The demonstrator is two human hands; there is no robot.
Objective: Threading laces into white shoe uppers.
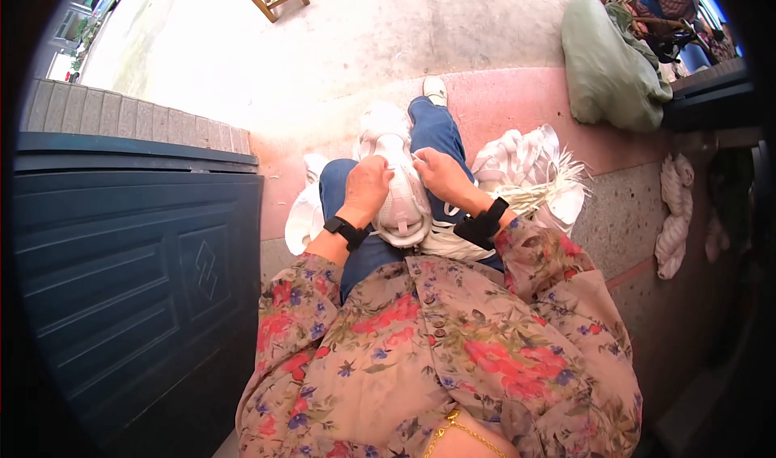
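Gold chain [453,416] nearest, both hands [368,186] [443,175] curl, grip unclear, over white shoe [402,203] beside strands [541,191].

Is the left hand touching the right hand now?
Apart. In the head view, the pale shoe shows plainly between the left hand and the right hand.

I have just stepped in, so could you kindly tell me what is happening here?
The seated person's left hand and right hand are at opposite sides of a pale pinkish-white shoe between blue denim trouser legs. I cannot tell exactly what either grip holds. A bundle of thin off-white strands lies to the right.
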